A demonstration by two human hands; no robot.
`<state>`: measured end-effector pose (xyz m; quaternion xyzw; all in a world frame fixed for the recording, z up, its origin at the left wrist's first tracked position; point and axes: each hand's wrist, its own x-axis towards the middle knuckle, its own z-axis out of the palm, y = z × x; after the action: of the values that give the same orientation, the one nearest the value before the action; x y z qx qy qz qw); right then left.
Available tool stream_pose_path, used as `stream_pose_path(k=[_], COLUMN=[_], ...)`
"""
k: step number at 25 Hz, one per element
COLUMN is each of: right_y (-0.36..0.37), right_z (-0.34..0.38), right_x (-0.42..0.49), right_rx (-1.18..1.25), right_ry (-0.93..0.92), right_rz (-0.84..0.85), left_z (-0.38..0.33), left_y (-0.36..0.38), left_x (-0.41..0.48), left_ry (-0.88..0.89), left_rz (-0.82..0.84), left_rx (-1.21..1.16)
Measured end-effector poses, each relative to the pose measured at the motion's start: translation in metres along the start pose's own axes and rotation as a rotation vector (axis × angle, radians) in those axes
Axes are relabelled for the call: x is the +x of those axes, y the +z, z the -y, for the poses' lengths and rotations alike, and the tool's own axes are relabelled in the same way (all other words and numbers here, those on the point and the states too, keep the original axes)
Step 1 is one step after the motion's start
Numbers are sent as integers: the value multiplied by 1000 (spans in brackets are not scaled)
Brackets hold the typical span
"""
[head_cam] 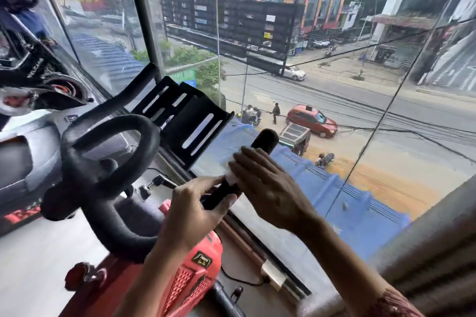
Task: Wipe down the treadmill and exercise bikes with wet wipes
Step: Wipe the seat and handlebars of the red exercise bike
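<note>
Left hand (pixel 195 206) grip pinches the handlebar (pixel 266 139); right hand (pixel 268 188) grip curls over the wipe (pixel 233 177); neighbouring bike (pixel 38 72) perhaps reads "WELLCARE".

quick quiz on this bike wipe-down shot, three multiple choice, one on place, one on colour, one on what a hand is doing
1. Where is the wipe?
A) on the floor
B) on the handlebar grip, under the right hand
C) on the black holder

2. What colour is the bike frame?
A) red
B) green
C) white

3. What is the left hand doing?
A) hanging idle
B) pinching the same handlebar grip
C) holding a bottle

Answers:
1 B, white wipe shows beneath the right hand's fingers on the grip.
2 A, the frame below the bars is red.
3 B, its fingers and thumb close round the grip nearer the person.
</note>
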<state>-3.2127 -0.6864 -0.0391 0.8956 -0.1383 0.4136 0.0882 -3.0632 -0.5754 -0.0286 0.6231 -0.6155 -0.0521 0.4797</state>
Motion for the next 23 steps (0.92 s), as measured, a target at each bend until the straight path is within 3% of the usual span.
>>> stream_pose_path(k=[1,5,8,10,14,18,21,23], right_y=[-5,-1,9,2,0,6,1,1], right_z=[-15,-23,16,1,-23,30,21,4], right_x=[4,16,-11,-10,2,-31,-22,-7], right_rx=[-29,93,201,201,211,283,286,181], right_ry=[-13,250,129,88,422,350,298,291], right_rz=[-4,-154,-139,-126,-261,-281,-307,-212], left_z=[0,2,5,5,5,4,4,7], left_y=[0,2,0,0,2,3,3,0], left_x=[-1,-4,-4,-4,-7,-8,-15,-21], left_ry=[-5,3,-10,-14,-13,92,178,205], left_rz=[-8,-6,-13,-8,-38,-58,-68,-64], left_rx=[4,18,8,-13,0,73,206,288])
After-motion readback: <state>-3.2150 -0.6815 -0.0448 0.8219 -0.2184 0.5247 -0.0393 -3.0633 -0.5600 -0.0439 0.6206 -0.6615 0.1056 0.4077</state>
